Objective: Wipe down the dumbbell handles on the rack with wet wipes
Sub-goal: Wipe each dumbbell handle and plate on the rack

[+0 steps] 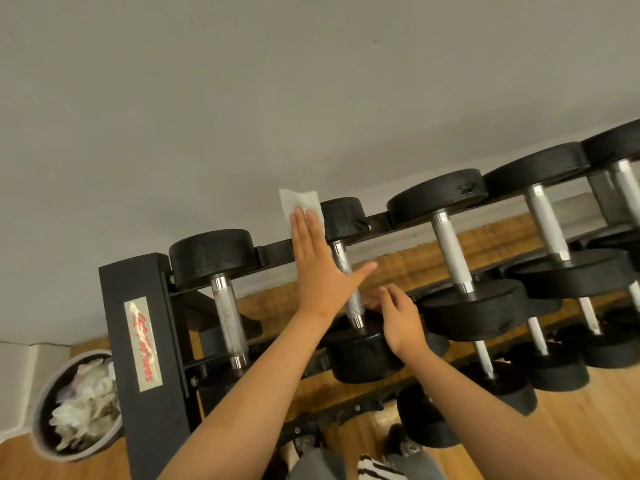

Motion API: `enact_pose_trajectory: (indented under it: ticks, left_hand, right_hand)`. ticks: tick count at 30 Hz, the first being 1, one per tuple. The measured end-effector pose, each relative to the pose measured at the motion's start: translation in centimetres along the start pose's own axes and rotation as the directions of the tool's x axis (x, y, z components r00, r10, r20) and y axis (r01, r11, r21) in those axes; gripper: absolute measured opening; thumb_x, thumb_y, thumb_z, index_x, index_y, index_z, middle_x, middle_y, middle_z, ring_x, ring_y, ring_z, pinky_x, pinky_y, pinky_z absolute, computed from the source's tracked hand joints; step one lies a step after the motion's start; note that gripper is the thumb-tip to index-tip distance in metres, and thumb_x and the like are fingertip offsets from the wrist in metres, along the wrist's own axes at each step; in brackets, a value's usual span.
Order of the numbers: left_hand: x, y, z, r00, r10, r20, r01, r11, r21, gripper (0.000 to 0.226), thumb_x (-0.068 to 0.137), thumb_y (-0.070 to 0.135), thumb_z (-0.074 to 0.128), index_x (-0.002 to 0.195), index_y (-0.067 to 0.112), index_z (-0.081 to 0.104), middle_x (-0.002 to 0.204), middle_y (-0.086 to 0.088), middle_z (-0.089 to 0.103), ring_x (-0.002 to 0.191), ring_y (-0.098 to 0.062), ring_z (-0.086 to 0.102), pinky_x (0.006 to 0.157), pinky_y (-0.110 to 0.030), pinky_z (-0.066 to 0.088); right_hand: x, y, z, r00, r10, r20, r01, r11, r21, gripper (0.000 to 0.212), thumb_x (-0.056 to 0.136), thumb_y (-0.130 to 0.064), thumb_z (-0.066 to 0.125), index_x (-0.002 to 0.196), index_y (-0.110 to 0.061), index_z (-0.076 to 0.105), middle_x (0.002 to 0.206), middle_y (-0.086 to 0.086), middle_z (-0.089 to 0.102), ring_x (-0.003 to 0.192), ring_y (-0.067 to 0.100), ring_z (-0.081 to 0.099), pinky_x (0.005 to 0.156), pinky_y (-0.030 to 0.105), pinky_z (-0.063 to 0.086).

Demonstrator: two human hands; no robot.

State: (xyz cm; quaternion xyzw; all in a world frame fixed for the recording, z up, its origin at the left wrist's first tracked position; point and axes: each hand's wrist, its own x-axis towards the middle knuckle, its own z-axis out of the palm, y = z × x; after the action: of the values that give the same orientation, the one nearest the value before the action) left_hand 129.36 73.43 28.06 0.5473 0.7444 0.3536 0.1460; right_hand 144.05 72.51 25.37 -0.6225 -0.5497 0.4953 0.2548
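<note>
1 wipe (pixel 300 205) under the left hand's (pixel 320 271) straight fingers; right hand (pixel 401 321) curled at 1 dumbbell (pixel 360 358), grip unclear.

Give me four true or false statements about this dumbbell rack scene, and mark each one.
1. The left hand lies flat with a white wipe under its fingertips. True.
2. The bin beside the rack holds nothing. False: it holds crumpled white sheets.
3. The floor is wooden. True.
4. The rack is white. False: it is black.
</note>
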Motion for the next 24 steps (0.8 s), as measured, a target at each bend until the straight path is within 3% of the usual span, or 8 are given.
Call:
enact_pose_trajectory:
  ticks: [3,6,11,15,18,21,24]
  left_hand:
    - [0.4,0.1,-0.3,0.996,0.081,0.030,-0.085,0.971,0.224,0.125,0.074,0.082,0.046,0.154,0.008,-0.016,0.162,-0.011,-0.020,0.149,-0.024,-0.021,0.124,-0.043,-0.001]
    - [1.2,0.9,-0.2,0.972,0.195,0.130,-0.233,0.862,0.450,0.119,0.077,0.084,0.035,0.155,0.004,-0.006,0.163,-0.015,-0.012,0.150,-0.029,-0.016,0.124,-0.047,0.000]
    - [2.6,3.1,-0.4,0.958,0.175,0.227,-0.275,0.784,0.556,0.110,0.084,0.079,0.036,0.156,0.007,-0.004,0.164,-0.012,-0.009,0.150,-0.025,-0.015,0.122,-0.043,-0.010]
    - [2.6,4.0,-1.3,0.973,0.151,0.174,-0.216,0.862,0.458,0.095,0.092,0.070,0.034,0.156,0.012,-0.007,0.165,-0.006,-0.006,0.151,-0.018,-0.013,0.123,-0.041,-0.006]
    - [1.3,4.6,-1.5,0.990,0.136,0.034,-0.139,0.926,0.351,0.082,0.097,0.059,0.033,0.157,0.016,-0.003,0.165,-0.003,-0.003,0.151,-0.016,-0.009,0.124,-0.039,-0.005]
    - [-2.1,5.3,0.1,0.965,-0.157,-0.208,0.156,0.988,-0.019,0.068,0.101,0.039,0.045,0.157,0.020,0.012,0.165,0.000,0.008,0.152,-0.014,0.000,0.124,-0.040,0.005]
    - [-5.6,5.5,2.8,0.824,-0.480,-0.300,0.426,0.875,-0.230,0.060,0.103,0.034,0.045,0.155,0.020,0.020,0.164,-0.001,0.011,0.151,-0.015,0.006,0.123,-0.045,0.015]
  right_hand:
    - [0.0,0.0,0.0,1.000,-0.013,0.004,0.013,1.000,-0.001,0.031,0.102,-0.026,0.042,0.088,-0.006,0.060,0.082,0.016,0.063,0.081,0.030,0.060,0.076,0.041,0.047]
    - [-0.2,-0.3,-0.1,1.000,-0.008,0.024,0.008,1.000,0.009,0.032,0.103,-0.026,0.040,0.088,-0.004,0.058,0.084,0.019,0.062,0.081,0.031,0.058,0.069,0.036,0.043]
    - [-0.7,-0.9,-0.6,0.999,0.007,0.051,-0.008,1.000,0.028,0.032,0.103,-0.025,0.040,0.079,-0.008,0.053,0.072,0.009,0.055,0.065,0.017,0.050,0.059,0.031,0.037]
    - [-0.6,-0.7,-0.7,0.996,-0.014,0.092,0.013,1.000,0.019,0.031,0.104,-0.025,0.040,0.080,-0.012,0.056,0.075,0.005,0.059,0.068,0.012,0.054,0.059,0.025,0.039]
    - [-0.2,-0.3,-0.6,0.990,-0.029,0.139,0.030,1.000,-0.003,0.032,0.104,-0.027,0.039,0.086,-0.011,0.060,0.082,0.007,0.063,0.077,0.016,0.059,0.067,0.030,0.043]
    - [0.2,0.0,-0.9,0.977,-0.083,0.196,0.083,0.996,0.009,0.031,0.104,-0.024,0.039,0.089,-0.009,0.062,0.086,0.010,0.063,0.081,0.021,0.060,0.074,0.035,0.047]
    - [0.6,-0.4,-2.3,0.966,-0.210,0.152,0.211,0.977,0.011,0.024,0.103,-0.022,0.042,0.107,-0.013,0.064,0.105,0.005,0.064,0.102,0.017,0.058,0.093,0.033,0.047]
